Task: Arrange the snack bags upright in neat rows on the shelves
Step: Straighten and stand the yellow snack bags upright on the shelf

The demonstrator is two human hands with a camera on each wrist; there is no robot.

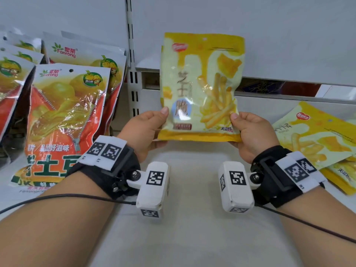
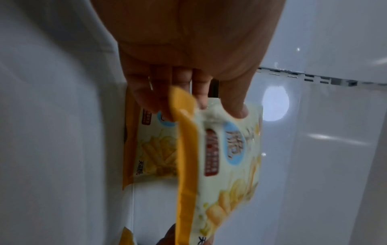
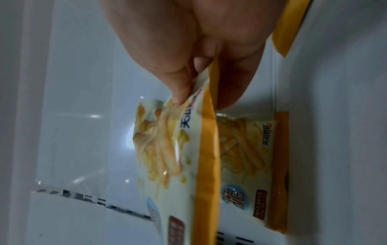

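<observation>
A yellow snack bag point(image 1: 200, 87) with fry-stick pictures stands upright just above the white shelf point(image 1: 192, 218). My left hand point(image 1: 154, 122) pinches its lower left corner, thumb in front and fingers behind. At the lower right corner my right hand point(image 1: 242, 126) pinches it the same way. The wrist views show the same bag point(image 2: 226, 157) point(image 3: 178, 149) from its orange bottom seam, with my left hand point(image 2: 188, 49) and right hand point(image 3: 199, 41) on it. A second identical bag point(image 2: 150, 149) point(image 3: 251, 149) stands right behind it, near the back panel.
Orange Fanrong bags point(image 1: 63, 116) stand upright in rows on the left. A pile of yellow bags point(image 1: 316, 141) lies flat at the right. A slotted white post point(image 1: 133, 74) rises between the two shelf bays. Bare shelf lies in front of my wrists.
</observation>
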